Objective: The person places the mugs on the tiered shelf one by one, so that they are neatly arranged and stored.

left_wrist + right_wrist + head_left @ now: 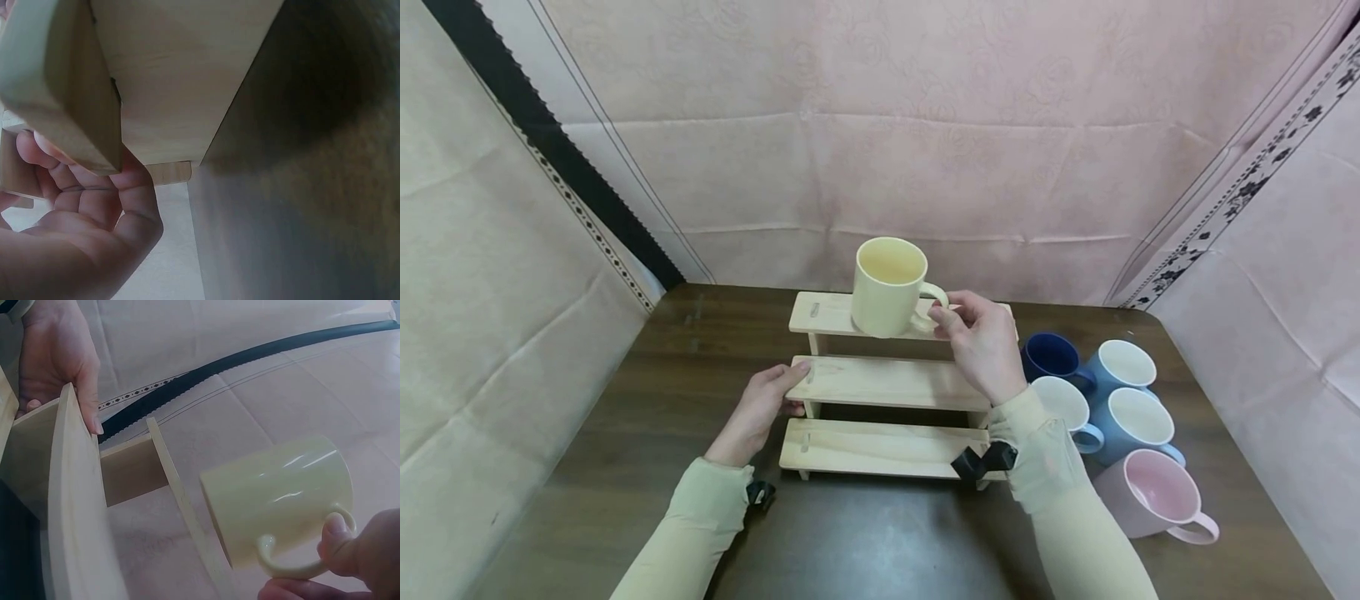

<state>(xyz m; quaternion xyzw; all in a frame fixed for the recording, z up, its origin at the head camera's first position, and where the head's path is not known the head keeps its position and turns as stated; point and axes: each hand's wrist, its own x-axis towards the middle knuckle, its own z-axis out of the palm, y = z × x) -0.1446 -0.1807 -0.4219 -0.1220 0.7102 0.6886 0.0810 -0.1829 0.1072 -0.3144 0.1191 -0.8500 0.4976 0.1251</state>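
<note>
A pale yellow mug [886, 287] is held upright over the top tier of a three-step wooden rack [880, 381]. My right hand [979, 340] pinches its handle between thumb and fingers, on the mug's right side. In the right wrist view a small gap shows between the mug's base [215, 522] and the top board [178, 494]. My left hand [760, 408] grips the left end of the rack's middle board, thumb on top. In the left wrist view its fingers [81, 194] curl under the wood.
Right of the rack stand several mugs: a dark blue one [1051, 357], a white one with a blue handle [1060, 402], light blue ones [1138, 423] and a pink one [1152, 492]. Pale cloth [880, 167] hangs behind the dark wooden table [647, 433].
</note>
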